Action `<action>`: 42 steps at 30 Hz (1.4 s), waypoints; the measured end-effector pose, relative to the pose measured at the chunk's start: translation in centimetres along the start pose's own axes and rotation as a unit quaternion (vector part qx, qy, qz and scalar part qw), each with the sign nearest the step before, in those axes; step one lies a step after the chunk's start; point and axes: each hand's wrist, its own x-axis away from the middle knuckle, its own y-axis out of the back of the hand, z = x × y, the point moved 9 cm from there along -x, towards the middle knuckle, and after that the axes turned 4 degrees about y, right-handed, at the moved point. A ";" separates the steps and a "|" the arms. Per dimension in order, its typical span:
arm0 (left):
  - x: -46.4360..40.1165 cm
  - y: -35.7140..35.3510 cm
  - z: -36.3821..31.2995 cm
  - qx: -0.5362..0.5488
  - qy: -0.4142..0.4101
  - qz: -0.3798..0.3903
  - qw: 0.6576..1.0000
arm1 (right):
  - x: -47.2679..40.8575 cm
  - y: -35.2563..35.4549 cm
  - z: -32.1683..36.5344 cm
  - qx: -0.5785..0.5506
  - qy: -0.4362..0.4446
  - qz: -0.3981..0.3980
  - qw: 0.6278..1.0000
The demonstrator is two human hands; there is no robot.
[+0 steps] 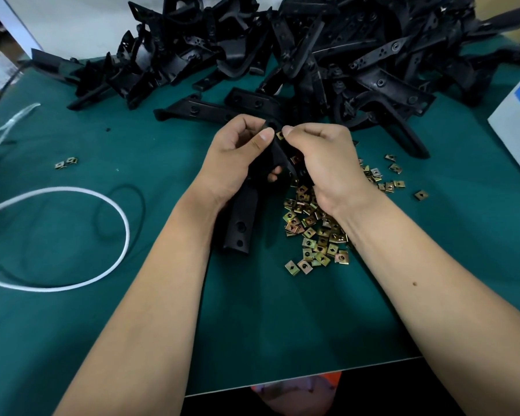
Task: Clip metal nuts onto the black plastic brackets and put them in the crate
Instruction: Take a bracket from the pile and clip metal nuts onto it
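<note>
Above desk centre, we are gripping black bracket (241, 217) in left hand (234, 157), fingers curled round it, lower end pointing toward near edge. Right hand (321, 163) is pinching one metal nut (280, 135) against bracket's top end. Loose nuts (315, 232) are lying just right of bracket. Bracket heap (282, 49) is filling far edge. White cord (72, 235) is looping near left edge.

Desk (72, 310) is looking teal green, brackets (357, 55) all showing black, nuts (315, 232) shining brassy yellow, plus a white cord (114, 205) looping there.
</note>
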 end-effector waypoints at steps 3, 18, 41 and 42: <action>0.0 0.4 0.5 0.060 0.021 -0.021 0.998 | 0.2 -0.8 0.7 0.071 0.049 0.011 0.996; -0.2 1.1 0.7 0.186 0.020 -0.031 0.982 | 1.1 -1.3 3.7 0.329 0.195 -0.015 0.924; -0.1 1.8 0.3 0.157 0.001 -0.076 0.985 | 1.3 -1.2 4.4 0.311 0.239 -0.034 0.919; 0.0 1.8 0.3 0.155 0.002 -0.078 0.985 | 1.2 -1.2 4.2 0.309 0.238 -0.025 0.920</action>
